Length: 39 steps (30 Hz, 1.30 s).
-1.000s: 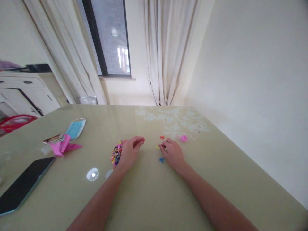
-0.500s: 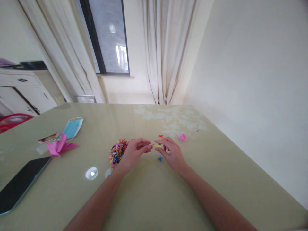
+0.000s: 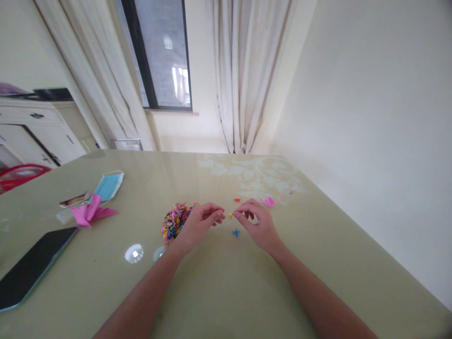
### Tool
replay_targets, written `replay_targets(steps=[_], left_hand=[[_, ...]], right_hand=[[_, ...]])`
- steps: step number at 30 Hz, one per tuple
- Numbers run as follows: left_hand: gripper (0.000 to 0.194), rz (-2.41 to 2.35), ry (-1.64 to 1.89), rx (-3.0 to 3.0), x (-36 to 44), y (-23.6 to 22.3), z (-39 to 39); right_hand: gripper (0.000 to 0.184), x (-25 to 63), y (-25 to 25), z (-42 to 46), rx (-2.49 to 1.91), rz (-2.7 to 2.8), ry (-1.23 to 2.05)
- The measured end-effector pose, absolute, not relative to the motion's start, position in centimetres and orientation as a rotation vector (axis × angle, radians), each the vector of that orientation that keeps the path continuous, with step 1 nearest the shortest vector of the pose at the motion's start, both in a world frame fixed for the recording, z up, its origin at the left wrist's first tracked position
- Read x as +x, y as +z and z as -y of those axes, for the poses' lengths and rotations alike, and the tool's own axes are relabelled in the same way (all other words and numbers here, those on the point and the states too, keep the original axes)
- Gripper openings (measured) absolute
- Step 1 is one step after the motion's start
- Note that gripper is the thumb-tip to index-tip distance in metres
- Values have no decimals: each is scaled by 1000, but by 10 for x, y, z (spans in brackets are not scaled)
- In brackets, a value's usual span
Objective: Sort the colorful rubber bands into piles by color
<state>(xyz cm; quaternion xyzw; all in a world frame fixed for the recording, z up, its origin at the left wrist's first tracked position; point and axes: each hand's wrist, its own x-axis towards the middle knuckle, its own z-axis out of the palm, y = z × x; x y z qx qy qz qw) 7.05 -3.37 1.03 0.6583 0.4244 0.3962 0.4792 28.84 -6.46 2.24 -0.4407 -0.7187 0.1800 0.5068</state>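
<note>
My left hand (image 3: 198,225) and my right hand (image 3: 257,222) meet above the green table (image 3: 226,287), fingertips nearly touching. The right hand's thumb and fingers pinch a tiny yellow-and-red piece (image 3: 230,214). My left hand's fingers are curled in a pinch; what they hold is too small to make out. Just left of the left hand lies a heap of small multicoloured pieces (image 3: 174,220). On the table under the hands is a small blue piece (image 3: 235,232), with a red piece (image 3: 237,200) farther back.
A pink round thing (image 3: 269,202) lies behind the right hand. At the left are a blue face mask (image 3: 108,186), a pink folded paper shape (image 3: 89,213), and a dark tablet (image 3: 33,268). The wall runs along the table's right edge.
Both hands have lifted off the table and come together at the middle. The right hand picked up the small yellow piece.
</note>
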Motion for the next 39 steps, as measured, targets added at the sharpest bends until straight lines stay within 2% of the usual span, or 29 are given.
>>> replay_targets(steps=[3,7,10,15,24,31,39], left_hand=[[29,-1395,970,2014,61,8,31],[25,-1809,698,2403,49,2,30],[26,-1882,529,2460,45,-3,29],[24,-1884,476,2507,45,-6,24],[24,-1881,577,2488,49,-1,25],[25,-1807,806,2369,51,0,20],[24,-1599,1088,2067,50,1,15]], right_hand=[[20,291,30,66,-1022,1610,506],[17,293,39,71,-946,1517,577],[17,292,42,75,-931,1501,564],[19,293,42,75,-947,1481,523],[19,310,27,49,-1074,1389,411],[32,318,3,19,-1358,1516,258],[22,314,-10,-21,-1600,1665,249]])
